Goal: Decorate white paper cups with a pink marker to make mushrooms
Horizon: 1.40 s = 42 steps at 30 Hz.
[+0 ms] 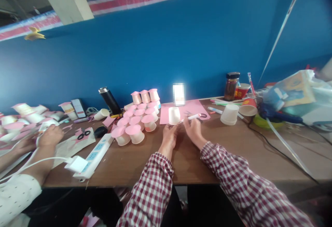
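A white paper cup (pixel 174 115) is in front of me, at the near edge of a sheet of pink paper (pixel 166 111). My left hand (pixel 169 136) is closed at the cup's lower edge, its fingertips partly hidden against it. A white marker pen (pixel 194 116) lies across the fingers of my right hand (pixel 194 130), which grips it just right of the cup. The pen's left end points toward the cup and my left fingertips. A pair of dark-handled scissors (pixel 203 115) rests on the pink paper behind the pen.
Cups with pink paper tops (pixel 135 133) stand grouped at left, beside a power strip (pixel 94 156) and a black thermos (pixel 110 100). Another white cup (pixel 229 114), a brown jar (pixel 231 87) and a glue gun (pixel 281 112) with its cable are at right. A co-worker's hands (pixel 50 135) work far left.
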### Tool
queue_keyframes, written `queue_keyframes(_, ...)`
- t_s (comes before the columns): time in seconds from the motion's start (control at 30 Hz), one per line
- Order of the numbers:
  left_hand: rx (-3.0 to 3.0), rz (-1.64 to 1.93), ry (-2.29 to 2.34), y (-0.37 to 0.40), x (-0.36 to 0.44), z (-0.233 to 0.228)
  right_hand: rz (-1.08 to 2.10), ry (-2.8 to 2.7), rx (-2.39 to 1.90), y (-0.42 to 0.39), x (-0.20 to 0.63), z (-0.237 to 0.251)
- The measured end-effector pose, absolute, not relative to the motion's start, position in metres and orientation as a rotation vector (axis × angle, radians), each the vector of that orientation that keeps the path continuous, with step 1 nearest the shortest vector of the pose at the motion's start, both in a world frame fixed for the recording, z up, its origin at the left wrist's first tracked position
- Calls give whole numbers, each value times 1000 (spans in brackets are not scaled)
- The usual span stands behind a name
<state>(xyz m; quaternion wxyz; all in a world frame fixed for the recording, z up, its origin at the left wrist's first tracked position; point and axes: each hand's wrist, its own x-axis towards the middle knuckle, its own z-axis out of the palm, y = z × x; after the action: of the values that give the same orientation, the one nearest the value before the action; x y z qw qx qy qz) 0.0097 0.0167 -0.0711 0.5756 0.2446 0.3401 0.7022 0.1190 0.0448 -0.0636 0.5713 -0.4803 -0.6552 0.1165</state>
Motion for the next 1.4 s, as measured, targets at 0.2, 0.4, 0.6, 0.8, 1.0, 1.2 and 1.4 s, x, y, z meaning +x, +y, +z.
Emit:
queue_keyframes(0.2, 566, 1634, 798, 17, 10, -71, 275, -1537, -1117, 44, 120, -63)
queue_keyframes(0.4, 562, 1639, 792, 17, 10, -71, 280, -1535, -1121, 44, 120, -63)
queue_keyframes(0.6, 563, 1633, 794, 17, 10, -71, 279, -1532, -1124, 45, 119, -64)
queue_keyframes(0.8, 570, 1625, 801, 16, 10, -69, 289, -1535, -1120, 44, 119, -63)
queue_keyframes(1.0, 562, 1632, 802, 16, 10, -70, 301, -1540, -1124, 44, 119, -63)
queue_keyframes(1.2, 551, 1633, 806, 16, 10, -69, 316, -1548, -1134, 46, 120, -63)
queue_keyframes(1.4, 538, 1639, 798, 15, 10, -67, 346, -1518, -1122, 46, 120, -63)
